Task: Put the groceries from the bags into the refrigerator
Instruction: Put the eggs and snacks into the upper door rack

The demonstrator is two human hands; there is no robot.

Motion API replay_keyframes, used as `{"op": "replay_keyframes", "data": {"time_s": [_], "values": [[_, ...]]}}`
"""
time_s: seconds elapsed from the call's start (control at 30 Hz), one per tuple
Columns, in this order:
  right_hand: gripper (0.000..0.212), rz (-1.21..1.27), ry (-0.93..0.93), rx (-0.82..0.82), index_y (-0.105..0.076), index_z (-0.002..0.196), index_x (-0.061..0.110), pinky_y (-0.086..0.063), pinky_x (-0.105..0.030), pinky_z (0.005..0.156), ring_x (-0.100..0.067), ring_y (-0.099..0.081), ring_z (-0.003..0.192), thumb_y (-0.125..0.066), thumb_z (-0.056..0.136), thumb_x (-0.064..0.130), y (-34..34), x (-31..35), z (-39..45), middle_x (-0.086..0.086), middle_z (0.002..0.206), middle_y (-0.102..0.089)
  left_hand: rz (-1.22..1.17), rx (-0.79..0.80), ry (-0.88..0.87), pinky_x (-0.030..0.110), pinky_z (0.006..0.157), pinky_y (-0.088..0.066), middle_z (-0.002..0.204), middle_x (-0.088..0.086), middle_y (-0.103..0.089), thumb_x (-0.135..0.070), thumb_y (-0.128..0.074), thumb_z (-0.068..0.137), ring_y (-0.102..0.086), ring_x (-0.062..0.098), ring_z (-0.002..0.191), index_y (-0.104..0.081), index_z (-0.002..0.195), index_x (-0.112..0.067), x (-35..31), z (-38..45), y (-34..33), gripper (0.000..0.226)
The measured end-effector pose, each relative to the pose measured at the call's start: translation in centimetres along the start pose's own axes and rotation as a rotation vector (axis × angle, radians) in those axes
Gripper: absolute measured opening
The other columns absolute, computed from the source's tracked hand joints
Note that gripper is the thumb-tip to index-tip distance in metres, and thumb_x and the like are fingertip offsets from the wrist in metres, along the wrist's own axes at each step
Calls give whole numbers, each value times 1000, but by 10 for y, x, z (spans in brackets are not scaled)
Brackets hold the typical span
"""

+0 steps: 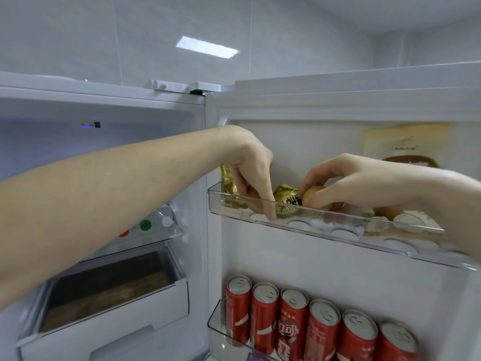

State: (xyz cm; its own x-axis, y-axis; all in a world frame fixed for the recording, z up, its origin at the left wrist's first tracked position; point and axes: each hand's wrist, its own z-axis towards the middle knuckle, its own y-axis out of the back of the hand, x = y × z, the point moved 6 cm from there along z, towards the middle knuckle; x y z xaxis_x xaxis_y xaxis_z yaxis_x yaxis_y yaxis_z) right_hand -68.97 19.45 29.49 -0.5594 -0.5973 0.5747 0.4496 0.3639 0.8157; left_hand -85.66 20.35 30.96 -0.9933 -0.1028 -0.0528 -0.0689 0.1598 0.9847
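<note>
The refrigerator stands open, and both my hands reach into the clear top door shelf [338,225], which has round egg hollows. My right hand [346,181] pinches a brown egg [311,194] just above the shelf. My left hand [250,165] is at the shelf's left end with its fingers pointing down; its index finger touches the front rim, and the other fingers curl next to a gold foil packet [229,182]. A second gold foil packet [287,200] with black print lies between my hands. What my left fingers hold is hidden.
Several red soda cans [294,319] fill the lower door shelf. A yellow-and-green food pouch [406,144] stands behind my right hand, with more eggs [390,212] beside it. Inside the refrigerator at left, a white drawer [114,295] sits pulled out under a glass shelf [161,227].
</note>
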Motion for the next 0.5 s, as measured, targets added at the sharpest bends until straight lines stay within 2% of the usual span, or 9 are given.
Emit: {"op": "replay_keyframes", "data": {"time_s": [0.07, 0.17, 0.27, 0.37, 0.43, 0.5], "values": [[10, 0, -12, 40, -79, 95, 23, -61, -29, 71, -25, -78, 79, -79, 87, 29, 0, -2, 4, -4, 89, -78, 30, 0, 8, 14, 56, -53, 67, -10, -74, -57, -92, 57, -70, 3, 57, -79, 82, -18, -4, 0, -2, 49], [11, -52, 6, 45, -80, 95, 27, -57, -24, 67, -19, -77, 76, -78, 87, 35, 0, -3, 8, 3, 87, -78, 66, 13, 24, 17, 58, -54, 70, -11, -76, -60, -91, 57, -72, 3, 61, -79, 86, -18, -7, 0, -4, 52], [7, -108, 51, 10, -80, 92, 34, -56, -20, 67, -12, -74, 72, -77, 87, 38, 2, -1, 10, 9, 87, -77, 103, 39, 44, 20, 72, -54, 79, -10, -78, -65, -89, 57, -75, 4, 69, -80, 91, -19, -7, -4, -5, 58], [7, -137, 69, 52, -79, 96, 36, -55, -16, 66, -11, -74, 68, -74, 91, 37, 0, -2, 8, 10, 83, -78, 103, 61, 50, 21, 84, -54, 80, -11, -78, -64, -88, 59, -75, 3, 72, -79, 93, -19, -8, -9, -5, 57], [10, -135, 57, 87, -77, 102, 34, -53, -13, 65, -10, -74, 65, -71, 94, 35, -2, -2, 6, 14, 75, -76, 94, 69, 49, 21, 84, -53, 81, -10, -78, -64, -88, 60, -75, 4, 74, -79, 92, -18, -8, -12, -5, 57], [12, -140, 44, 97, -76, 105, 34, -53, -11, 65, -13, -76, 69, -69, 96, 34, -3, -2, 5, 13, 80, -77, 68, 76, 44, 21, 82, -54, 82, -9, -79, -63, -87, 62, -76, 5, 76, -80, 91, -17, -7, -13, -6, 54]]}}
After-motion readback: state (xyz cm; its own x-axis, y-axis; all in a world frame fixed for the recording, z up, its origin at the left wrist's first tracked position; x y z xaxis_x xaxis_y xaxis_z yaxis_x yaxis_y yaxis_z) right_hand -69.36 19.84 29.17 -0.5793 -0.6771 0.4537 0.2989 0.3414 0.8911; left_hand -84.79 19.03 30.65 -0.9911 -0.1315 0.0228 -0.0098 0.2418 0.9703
